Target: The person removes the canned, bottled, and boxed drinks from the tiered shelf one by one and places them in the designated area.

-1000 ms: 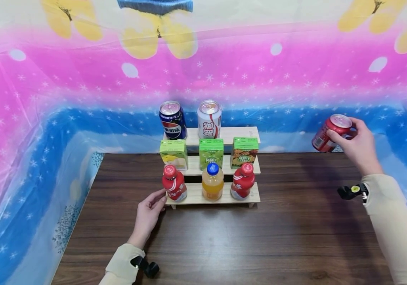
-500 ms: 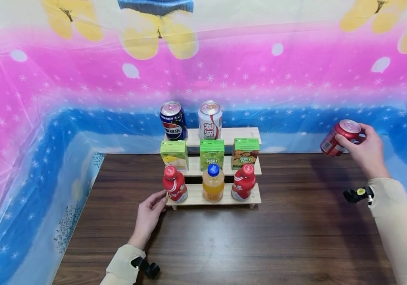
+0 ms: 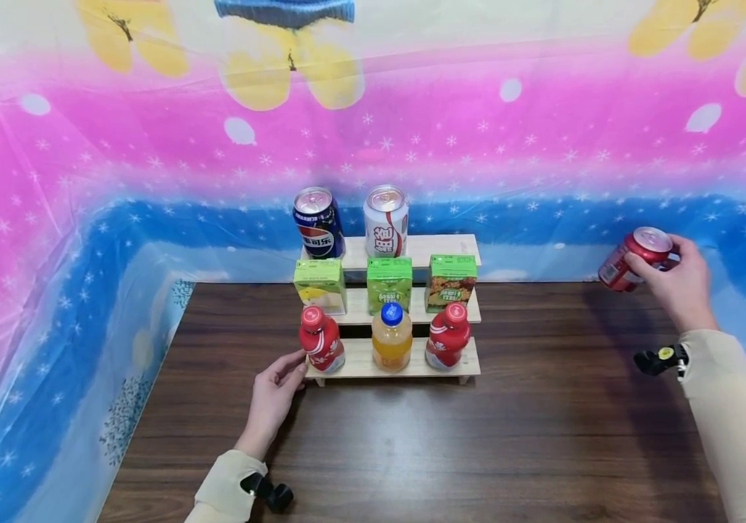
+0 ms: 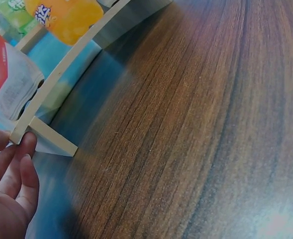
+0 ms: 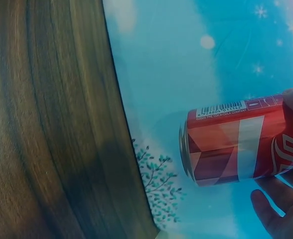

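My right hand (image 3: pixel 681 283) grips a red Coca-Cola can (image 3: pixel 634 259) near its top, holding it tilted in the air by the table's back right edge. The can's barcode (image 5: pixel 221 109) shows in the right wrist view. At the front left corner of a three-step wooden rack (image 3: pixel 359 370), my left hand (image 3: pixel 272 399) pinches the end of the lowest board (image 4: pixel 49 84). A red bottle (image 3: pixel 322 341) stands just beside those fingers. Also on the lowest step are an orange drink bottle (image 3: pixel 391 341) with a blue cap and another red bottle (image 3: pixel 447 339).
Three juice boxes, the middle one green (image 3: pixel 388 285), fill the middle step. A dark blue Pepsi can (image 3: pixel 317 225) and a white can (image 3: pixel 386 224) stand on the top step, left and centre. A patterned cloth (image 3: pixel 542 145) hangs behind the dark wooden table (image 3: pixel 542 421).
My right hand has carried the red can a little to the right and down, away from the rack. The left hand has stayed at the rack's corner.
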`<state>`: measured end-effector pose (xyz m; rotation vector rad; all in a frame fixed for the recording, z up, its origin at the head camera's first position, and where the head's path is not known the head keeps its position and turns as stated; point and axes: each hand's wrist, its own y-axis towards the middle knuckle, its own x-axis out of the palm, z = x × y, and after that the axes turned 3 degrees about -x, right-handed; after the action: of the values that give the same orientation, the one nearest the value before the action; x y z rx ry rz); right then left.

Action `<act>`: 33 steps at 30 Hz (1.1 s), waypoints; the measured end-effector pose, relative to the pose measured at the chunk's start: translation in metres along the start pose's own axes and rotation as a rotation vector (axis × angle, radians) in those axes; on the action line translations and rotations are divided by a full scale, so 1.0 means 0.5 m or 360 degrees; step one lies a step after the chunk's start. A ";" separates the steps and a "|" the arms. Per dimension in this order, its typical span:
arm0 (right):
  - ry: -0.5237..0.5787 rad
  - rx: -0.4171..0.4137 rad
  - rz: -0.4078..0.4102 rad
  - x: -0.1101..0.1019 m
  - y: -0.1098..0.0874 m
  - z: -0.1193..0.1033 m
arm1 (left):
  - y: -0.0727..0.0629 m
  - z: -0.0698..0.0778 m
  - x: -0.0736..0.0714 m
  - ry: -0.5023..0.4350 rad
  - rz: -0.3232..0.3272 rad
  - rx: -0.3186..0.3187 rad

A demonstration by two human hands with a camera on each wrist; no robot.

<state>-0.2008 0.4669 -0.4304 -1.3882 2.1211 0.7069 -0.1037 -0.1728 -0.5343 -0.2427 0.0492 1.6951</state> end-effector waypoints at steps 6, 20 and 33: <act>-0.0013 0.0053 0.0002 -0.003 0.000 0.024 | -0.001 0.000 0.000 0.0015 0.0005 0.0000; 0.0043 0.0218 0.0001 0.005 0.008 0.087 | 0.001 0.001 -0.003 0.0034 -0.0023 -0.0055; 0.0117 0.0330 0.0063 0.026 0.012 0.130 | 0.000 0.000 -0.006 0.0043 -0.0040 -0.0051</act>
<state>-0.2026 0.5036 -0.4861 -1.2811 2.2135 0.4421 -0.1032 -0.1754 -0.5336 -0.2896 0.0389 1.6688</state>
